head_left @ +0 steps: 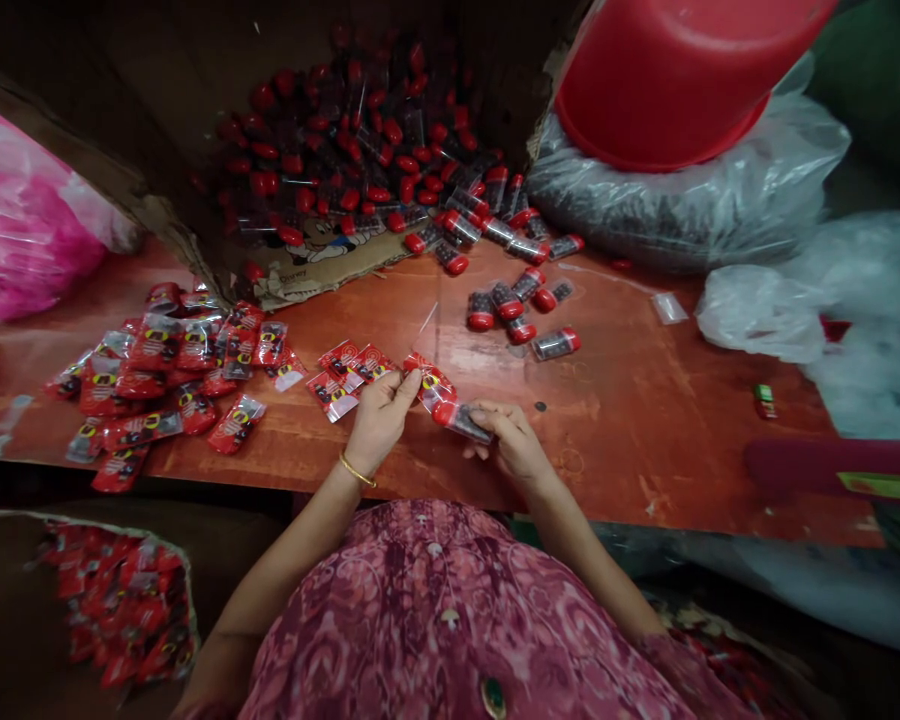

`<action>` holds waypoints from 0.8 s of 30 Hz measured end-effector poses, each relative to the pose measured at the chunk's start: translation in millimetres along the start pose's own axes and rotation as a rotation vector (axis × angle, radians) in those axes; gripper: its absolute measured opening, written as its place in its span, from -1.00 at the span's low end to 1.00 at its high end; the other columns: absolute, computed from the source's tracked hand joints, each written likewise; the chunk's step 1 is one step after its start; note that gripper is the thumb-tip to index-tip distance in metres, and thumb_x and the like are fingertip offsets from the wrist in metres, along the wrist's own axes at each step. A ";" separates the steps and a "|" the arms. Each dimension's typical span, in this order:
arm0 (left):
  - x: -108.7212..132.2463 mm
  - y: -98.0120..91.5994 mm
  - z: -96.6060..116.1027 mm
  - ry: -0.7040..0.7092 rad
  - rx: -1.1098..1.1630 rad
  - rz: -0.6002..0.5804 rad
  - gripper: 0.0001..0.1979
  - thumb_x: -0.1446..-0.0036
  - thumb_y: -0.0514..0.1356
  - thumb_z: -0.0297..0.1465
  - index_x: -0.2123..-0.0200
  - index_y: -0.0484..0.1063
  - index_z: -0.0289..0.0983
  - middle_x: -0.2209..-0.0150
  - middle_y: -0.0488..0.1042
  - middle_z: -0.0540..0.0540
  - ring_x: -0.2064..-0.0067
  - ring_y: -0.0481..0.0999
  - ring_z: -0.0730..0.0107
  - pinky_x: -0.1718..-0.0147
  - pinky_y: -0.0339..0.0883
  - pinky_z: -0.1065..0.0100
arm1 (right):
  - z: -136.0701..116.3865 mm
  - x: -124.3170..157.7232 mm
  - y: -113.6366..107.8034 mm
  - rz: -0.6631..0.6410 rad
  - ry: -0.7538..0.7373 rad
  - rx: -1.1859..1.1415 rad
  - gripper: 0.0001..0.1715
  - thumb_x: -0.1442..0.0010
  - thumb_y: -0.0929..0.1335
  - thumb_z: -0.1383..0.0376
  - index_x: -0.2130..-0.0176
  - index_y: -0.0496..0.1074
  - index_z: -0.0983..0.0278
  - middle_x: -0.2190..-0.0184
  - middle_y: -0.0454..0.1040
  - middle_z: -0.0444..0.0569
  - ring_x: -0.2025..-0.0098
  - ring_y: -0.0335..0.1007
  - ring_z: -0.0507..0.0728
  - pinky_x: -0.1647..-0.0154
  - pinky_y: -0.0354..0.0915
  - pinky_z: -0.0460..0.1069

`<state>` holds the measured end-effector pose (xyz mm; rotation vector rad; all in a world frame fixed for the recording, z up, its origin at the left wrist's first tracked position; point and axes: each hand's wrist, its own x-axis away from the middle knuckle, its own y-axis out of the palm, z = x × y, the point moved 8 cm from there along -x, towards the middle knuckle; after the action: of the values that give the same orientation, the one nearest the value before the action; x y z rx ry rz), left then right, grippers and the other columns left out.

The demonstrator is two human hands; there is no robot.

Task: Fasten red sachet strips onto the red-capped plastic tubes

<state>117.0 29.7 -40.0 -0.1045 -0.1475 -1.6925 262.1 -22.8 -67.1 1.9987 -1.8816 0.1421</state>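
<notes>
My left hand [381, 415] pinches the edge of a small red printed packet [436, 384] between thumb and fingers. In my right hand [511, 438] is a clear tube with a red cap and dark contents [465, 420]. The tube's red end meets the packet's edge; whether it is inside the packet I cannot tell. Several flat red packets [336, 394] lie just left of my left hand. Beyond my right hand, several loose red-capped tubes [556, 343] rest on the red-brown table [615, 430].
A cardboard box [345, 262] lies open at the back, heaped with red-capped tubes [390, 150]. Filled packets [157, 345] are piled at the left. A red tub [660, 90] sits on a clear plastic bag [690, 215]. Below left, a container holds red packets [131, 600].
</notes>
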 end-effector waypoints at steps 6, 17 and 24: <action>1.6 3.3 -1.2 -0.034 0.093 0.001 -0.59 0.06 0.23 -0.05 0.57 0.38 -0.31 0.58 0.35 0.05 0.49 0.27 0.52 0.45 0.16 0.45 | -6.7 0.5 -1.7 0.070 -0.096 0.015 -0.77 0.02 0.30 0.16 0.52 0.38 0.28 0.83 0.23 -0.26 0.77 0.08 -0.06 0.70 0.06 -0.13; 11.9 22.1 -20.5 -0.260 0.549 0.091 -0.63 0.38 0.45 -0.31 0.46 0.44 -0.34 0.50 0.50 0.03 0.46 0.44 0.53 0.35 0.31 0.43 | -18.0 4.7 10.1 0.186 -0.230 0.253 -0.72 -0.14 0.24 0.13 0.47 0.34 0.26 0.73 0.17 -0.28 0.71 0.04 -0.07 0.67 0.02 -0.13; 10.9 27.3 -21.4 -0.239 0.642 0.075 -0.66 0.32 0.44 -0.29 0.47 0.46 -0.34 0.49 0.51 0.03 0.44 0.43 0.54 0.35 0.30 0.47 | -25.7 1.1 22.8 0.189 -0.361 0.424 -0.70 -0.22 0.18 0.18 0.49 0.25 0.24 0.63 0.25 -0.20 0.59 0.18 -0.02 0.55 0.15 -0.11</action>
<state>143.1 12.3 -58.4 0.1681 -0.8433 -1.4826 244.7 -15.4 -38.4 2.2284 -2.4389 0.2661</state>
